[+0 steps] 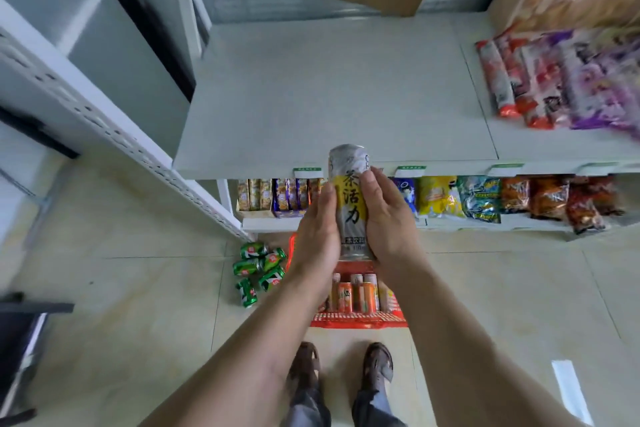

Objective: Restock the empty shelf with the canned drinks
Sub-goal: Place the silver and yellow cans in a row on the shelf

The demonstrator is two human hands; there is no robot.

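Silver-and-yellow tall drink can (pixel 349 198), clasped between left hand (pixel 317 229) and right hand (pixel 388 218), should go upright at the pale grey empty shelf's (pixel 329 97) 12 o'clock back.

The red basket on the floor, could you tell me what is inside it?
Upright orange cans stand inside the red basket. Its far part is covered by both hands and the held can.

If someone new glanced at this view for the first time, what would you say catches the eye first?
The tall silver-and-yellow can stands out at centre, held upright between the left hand and right hand just at the front edge of the bare grey shelf. Below it on the floor sits a red basket holding orange cans, with loose green cans lying to its left.
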